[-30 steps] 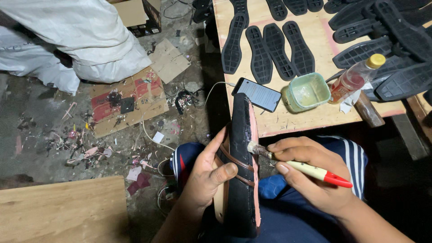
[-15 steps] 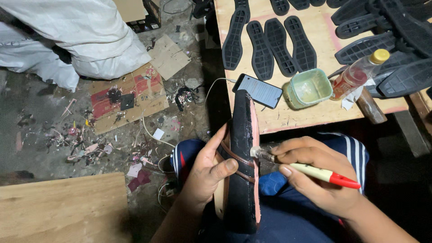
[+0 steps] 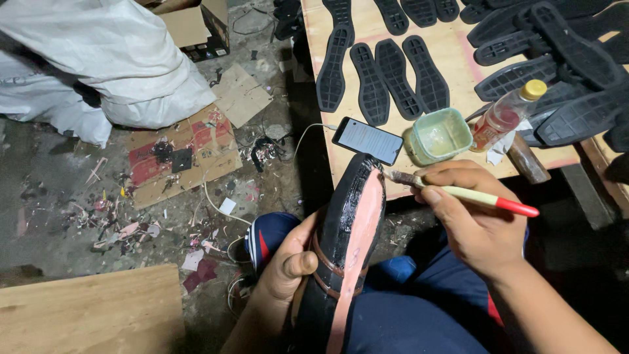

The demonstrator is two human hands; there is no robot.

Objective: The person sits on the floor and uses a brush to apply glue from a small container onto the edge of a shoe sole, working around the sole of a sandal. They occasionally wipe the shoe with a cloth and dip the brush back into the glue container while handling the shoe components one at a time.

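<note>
My left hand (image 3: 288, 265) grips a black shoe (image 3: 341, 242) on a pink last, sole side up, over my lap, thumb across its side. My right hand (image 3: 472, 223) holds a small brush (image 3: 472, 195) with a cream and red handle. Its bristles touch the shoe's edge near the toe end. A green glue tub (image 3: 440, 134) sits just beyond the brush on the wooden table (image 3: 458, 52).
On the table lie a phone (image 3: 367, 140), a small bottle with a yellow cap (image 3: 508, 113), a hammer (image 3: 527, 158) and several black soles (image 3: 400, 72). The floor at left holds white sacks (image 3: 98, 65), cardboard (image 3: 190, 147), scraps and a wooden board (image 3: 92, 314).
The brush tip has moved a little along the shoe's edge toward the toe. My left hand keeps the shoe in the same grip.
</note>
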